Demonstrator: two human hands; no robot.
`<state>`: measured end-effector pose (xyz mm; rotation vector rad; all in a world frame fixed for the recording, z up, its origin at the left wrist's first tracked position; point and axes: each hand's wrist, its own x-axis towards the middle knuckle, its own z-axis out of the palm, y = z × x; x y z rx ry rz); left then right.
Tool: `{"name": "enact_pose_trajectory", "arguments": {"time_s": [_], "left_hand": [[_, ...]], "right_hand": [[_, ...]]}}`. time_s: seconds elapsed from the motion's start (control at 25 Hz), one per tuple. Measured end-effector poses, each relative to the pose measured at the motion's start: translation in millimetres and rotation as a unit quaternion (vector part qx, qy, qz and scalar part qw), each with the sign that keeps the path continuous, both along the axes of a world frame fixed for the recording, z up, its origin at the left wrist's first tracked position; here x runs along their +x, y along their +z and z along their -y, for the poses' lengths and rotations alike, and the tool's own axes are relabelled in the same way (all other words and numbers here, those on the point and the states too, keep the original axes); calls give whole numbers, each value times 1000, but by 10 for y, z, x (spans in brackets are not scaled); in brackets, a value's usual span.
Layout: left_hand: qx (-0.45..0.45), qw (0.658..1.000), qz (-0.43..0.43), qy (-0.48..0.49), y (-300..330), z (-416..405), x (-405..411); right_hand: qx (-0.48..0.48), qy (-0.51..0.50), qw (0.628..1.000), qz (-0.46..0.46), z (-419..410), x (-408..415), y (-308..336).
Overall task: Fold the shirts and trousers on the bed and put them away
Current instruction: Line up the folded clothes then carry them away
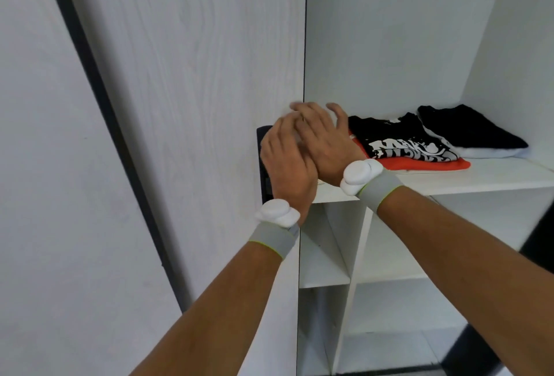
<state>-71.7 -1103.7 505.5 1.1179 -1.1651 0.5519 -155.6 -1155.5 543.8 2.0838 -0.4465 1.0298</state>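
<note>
1. I count two hands in view, raised together in front of the wardrobe's open edge. My left hand [286,166] sits lower and nearer me; my right hand [325,139] crosses just above and behind it, and they overlap.
2. Fingers on both are spread and only loosely bent, gripping nothing; the fingertips are blurred, so I cannot tell whether they touch the door [195,91].
3. Each wrist carries one grey band with a white puck, two in all: left wristband [274,232], right wristband [377,188].
4. On the white shelf [479,178] I count two piles of folded clothes, side by side.
5. The nearer pile has a black printed shirt [401,142] lying on an orange garment [419,164]. Its long axis runs from the back left toward the front right, print facing up.
6. The farther pile, to the right, has a black garment [467,127] on a white garment [491,152], angled the same way and touching the first pile's corner.
7. Below the shelf I see white cubby dividers [347,255].
</note>
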Motion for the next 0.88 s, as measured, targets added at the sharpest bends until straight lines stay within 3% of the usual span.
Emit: {"name": "enact_pose_trajectory", "arguments": {"time_s": [0.12, 0.2, 0.28, 0.4, 0.56, 0.8, 0.88], "left_hand": [[-8, 993, -97, -59, -282, -145, 87], [49, 983, -139, -109, -496, -171, 70], [102, 973, -183, -98, -655, -109, -14], [104, 964, -237, -67, -664, -27, -170], [55, 969, -236, -47, -681, 32, -112], [112, 954, -278, 28, -733, 188, -224], [183, 922, -342, 2, -747, 359, -187]], "right_hand": [[-74, 27, 994, -78, -120, 168, -77], [-93, 27, 984, -151, -93, 184, -166], [-106, 26, 974, -199, -24, 124, -224], [-124, 13, 973, -196, 77, 40, -290], [-140, 17, 975, -170, 74, 144, -331], [-134, 25, 978, -157, 99, 92, -309], [-120, 22, 980, -156, 116, 9, -329]]}}
